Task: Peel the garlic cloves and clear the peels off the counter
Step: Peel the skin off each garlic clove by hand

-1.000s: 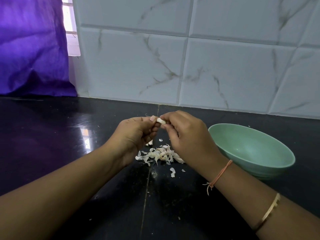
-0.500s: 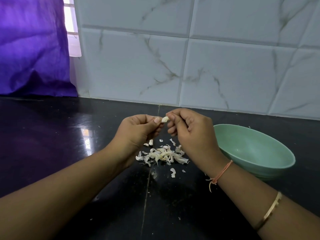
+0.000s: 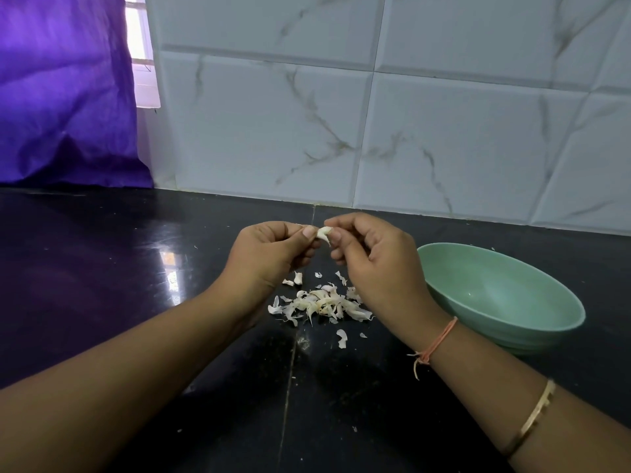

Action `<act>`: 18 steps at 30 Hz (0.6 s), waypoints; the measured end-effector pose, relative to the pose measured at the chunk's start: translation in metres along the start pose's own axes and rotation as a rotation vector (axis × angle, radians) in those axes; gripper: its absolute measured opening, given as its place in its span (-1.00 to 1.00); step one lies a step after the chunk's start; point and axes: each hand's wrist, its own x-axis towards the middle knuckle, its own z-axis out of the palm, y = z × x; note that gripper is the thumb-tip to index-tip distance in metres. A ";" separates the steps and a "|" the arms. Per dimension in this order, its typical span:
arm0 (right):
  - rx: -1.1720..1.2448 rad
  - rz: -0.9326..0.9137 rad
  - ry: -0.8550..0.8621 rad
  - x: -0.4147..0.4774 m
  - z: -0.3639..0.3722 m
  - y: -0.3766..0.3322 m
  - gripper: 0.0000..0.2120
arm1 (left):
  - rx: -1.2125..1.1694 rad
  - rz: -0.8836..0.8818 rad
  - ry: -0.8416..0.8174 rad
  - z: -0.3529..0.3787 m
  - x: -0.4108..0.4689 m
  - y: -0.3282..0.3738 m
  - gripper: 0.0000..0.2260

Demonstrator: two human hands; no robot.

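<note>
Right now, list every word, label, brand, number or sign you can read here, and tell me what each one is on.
None: no readable text, number or sign shows on the green bowl, the marbled wall tiles, the purple curtain, the black counter or the gold bangle.

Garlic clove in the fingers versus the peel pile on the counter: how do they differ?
The garlic clove is one piece, pinched between left hand and right hand; the peel pile is many thin scraps. The clove is held up in the air; the pile lies loose on the counter below. Both are whitish.
</note>
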 end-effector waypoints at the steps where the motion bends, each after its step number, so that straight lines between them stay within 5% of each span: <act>1: -0.011 -0.011 0.013 0.000 -0.001 0.000 -0.87 | 0.015 0.010 -0.010 0.001 -0.001 -0.001 -0.86; 18: 0.259 0.197 -0.113 0.003 -0.005 0.000 -0.75 | 0.438 0.204 -0.039 -0.004 -0.002 0.002 -0.88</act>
